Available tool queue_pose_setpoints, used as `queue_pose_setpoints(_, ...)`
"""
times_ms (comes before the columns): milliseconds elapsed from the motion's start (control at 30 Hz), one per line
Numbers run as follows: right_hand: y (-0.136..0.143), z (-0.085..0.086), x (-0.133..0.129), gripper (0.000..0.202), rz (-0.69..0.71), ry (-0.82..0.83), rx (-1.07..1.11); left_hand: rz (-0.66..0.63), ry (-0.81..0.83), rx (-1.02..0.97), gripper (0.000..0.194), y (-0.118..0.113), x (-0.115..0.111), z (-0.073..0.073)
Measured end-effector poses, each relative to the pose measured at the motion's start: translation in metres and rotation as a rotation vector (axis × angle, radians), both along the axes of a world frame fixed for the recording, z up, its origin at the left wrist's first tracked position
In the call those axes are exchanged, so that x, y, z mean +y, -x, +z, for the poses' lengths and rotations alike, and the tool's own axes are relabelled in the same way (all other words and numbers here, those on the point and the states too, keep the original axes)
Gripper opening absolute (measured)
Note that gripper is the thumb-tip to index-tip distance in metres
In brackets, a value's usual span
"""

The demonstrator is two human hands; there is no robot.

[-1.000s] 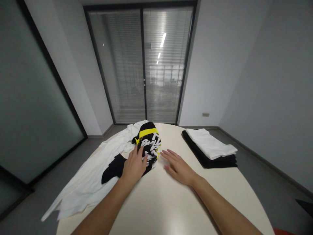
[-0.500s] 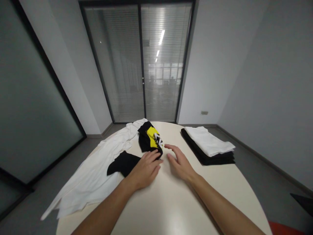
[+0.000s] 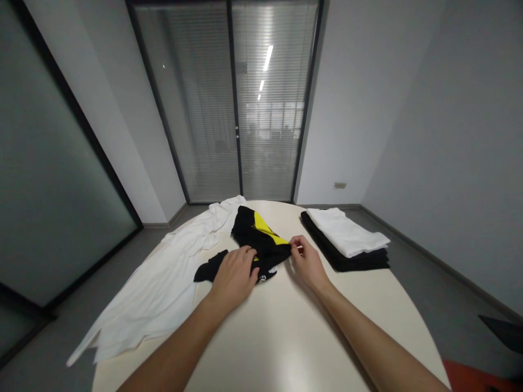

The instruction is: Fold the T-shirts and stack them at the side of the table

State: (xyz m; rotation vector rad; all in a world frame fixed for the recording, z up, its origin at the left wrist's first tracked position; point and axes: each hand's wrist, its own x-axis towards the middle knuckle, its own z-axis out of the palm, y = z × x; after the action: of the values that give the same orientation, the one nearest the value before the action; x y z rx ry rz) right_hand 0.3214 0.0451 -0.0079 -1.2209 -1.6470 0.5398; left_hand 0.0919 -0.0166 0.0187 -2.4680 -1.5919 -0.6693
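Observation:
A black garment with a yellow panel (image 3: 245, 223) lies bunched on the table in front of me; a bit of white print shows near its lower edge. My left hand (image 3: 236, 270) rests on top of its near part, fingers stretched over the cloth and the thumb a little apart. At the garment's right side, my right hand (image 3: 305, 262) pinches a corner between thumb and fingers, drawing it out to the right. One black part sticks out to the left, beyond my left hand. The garment's exact kind cannot be made out.
A long-sleeved white garment (image 3: 163, 294) is spread along the left side of the round table (image 3: 261, 348). To the right stands a stack of folded black clothes (image 3: 359, 264), topped by a folded white one (image 3: 347, 233). A red object (image 3: 469, 375) shows at lower right.
My right hand has closed on the garment's edge and pulled it right, so the cloth stretches between my hands. My left hand has shifted slightly left and stays on the cloth.

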Motion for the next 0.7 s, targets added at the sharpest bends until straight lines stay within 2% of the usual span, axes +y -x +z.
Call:
queue_pose_setpoints(67,-0.009,0.001,0.004,0.023,-0.072,-0.010,-0.025,0.123,0.007,0.032,0.034,0.003,0.002,-0.001)
queue_pose_setpoints(100,-0.013,0.001,0.006,0.025,-0.105,-0.012,-0.055,0.139,0.027,0.054,0.033,0.003,0.003,-0.002)
queue_pose_setpoints(167,-0.018,-0.001,0.007,0.028,-0.139,0.003,-0.142,0.117,0.083,0.098,0.025,0.002,0.003,-0.002)
queue_pose_setpoints(300,-0.015,-0.002,0.001,0.029,-0.117,0.014,-0.367,0.124,0.191,0.141,0.008,-0.004,0.000,0.001)
queue_pose_setpoints(367,-0.012,0.002,-0.004,0.031,-0.062,-0.077,-0.470,0.138,0.182,0.161,0.005,-0.006,0.000,0.004)
queue_pose_setpoints(500,-0.007,0.011,-0.013,0.036,0.187,-0.249,-0.618,0.101,0.016,0.232,0.020,-0.003,0.002,0.012)
queue_pose_setpoints(600,-0.004,0.013,-0.014,0.032,0.257,-0.242,-0.652,0.047,-0.086,0.228,0.020,0.000,0.001,0.018)
queue_pose_setpoints(700,-0.006,0.013,-0.011,0.023,0.285,-0.213,-0.661,-0.011,-0.091,0.147,0.014,-0.002,-0.005,0.021)
